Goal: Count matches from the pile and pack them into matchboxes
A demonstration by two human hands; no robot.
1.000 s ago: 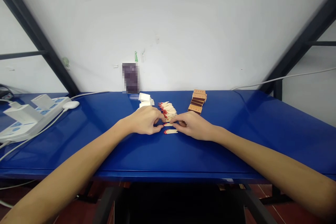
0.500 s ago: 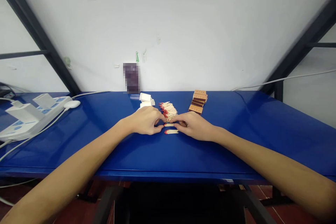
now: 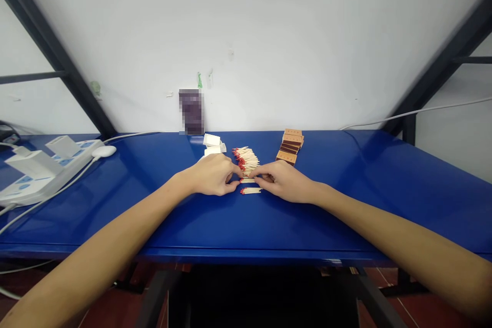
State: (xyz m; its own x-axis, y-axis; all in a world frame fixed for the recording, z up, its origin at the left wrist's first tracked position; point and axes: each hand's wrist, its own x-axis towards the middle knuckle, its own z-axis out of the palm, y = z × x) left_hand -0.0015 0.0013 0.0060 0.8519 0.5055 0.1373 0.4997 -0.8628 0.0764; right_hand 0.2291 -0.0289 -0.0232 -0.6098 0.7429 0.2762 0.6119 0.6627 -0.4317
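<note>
My left hand (image 3: 216, 175) touches the red-headed ends of a few matches (image 3: 249, 180) with its curled thumb and index finger. At the plain ends of the same matches, my right hand (image 3: 283, 181) has its thumb and index finger in a like pinch. Just beyond the fingertips lies a loose pile of matches (image 3: 246, 158), heads to the left. A small row of matches (image 3: 251, 190) rests on the table nearer me, apart from both hands. The fingertips partly hide the matches between them.
White matchbox trays (image 3: 212, 141) sit behind my left hand. Orange-and-brown matchbox sleeves (image 3: 292, 138) lie stacked behind my right. A power strip (image 3: 73, 164) with plugs and cables occupies the left of the blue table (image 3: 215, 225). A blurred dark object (image 3: 191, 113) stands against the wall.
The view has shifted slightly. Both hands stay at the same few matches, with only slight finger movement; the pile and the nearer row look unchanged.
</note>
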